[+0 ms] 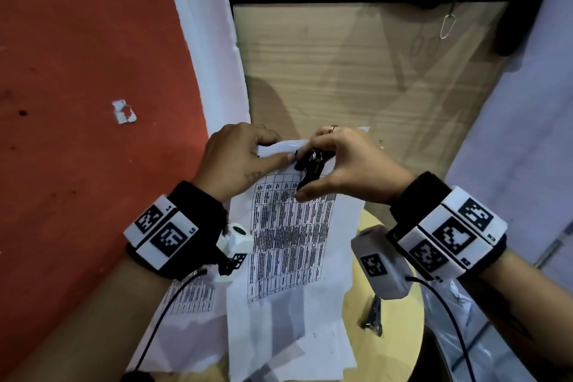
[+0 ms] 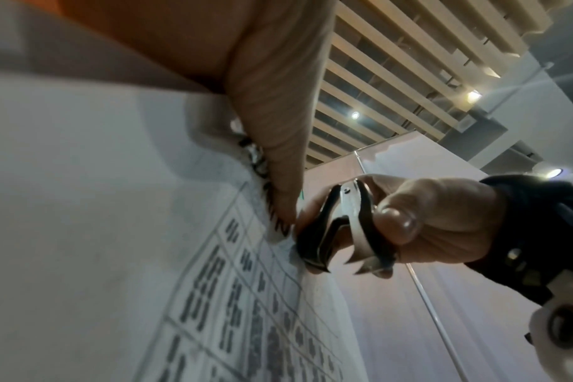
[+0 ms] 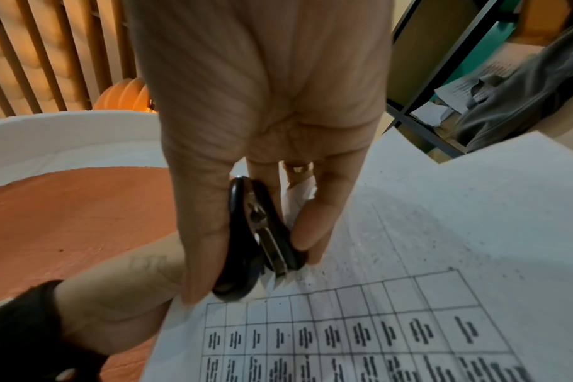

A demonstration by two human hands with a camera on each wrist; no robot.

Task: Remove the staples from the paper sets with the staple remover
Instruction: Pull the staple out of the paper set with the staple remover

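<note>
A stapled paper set (image 1: 288, 226) with a printed table is held up over the small table. My left hand (image 1: 273, 150) pinches its top left corner, thumb on the front of the sheet. My right hand (image 1: 310, 172) grips the black staple remover (image 1: 313, 164) between thumb and fingers. Its metal claws (image 3: 280, 277) point down onto the paper just above the printed table, close to my left thumb (image 2: 278, 160). In the left wrist view the staple remover (image 2: 340, 232) has its claws slightly apart. I cannot make out a staple.
More printed sheets (image 1: 186, 298) lie under the held set on a round yellow table (image 1: 400, 335), with a dark stapler-like tool (image 1: 372, 315) beside them. A red surface (image 1: 77, 102) spreads to the left and a wooden panel (image 1: 356, 71) stands ahead.
</note>
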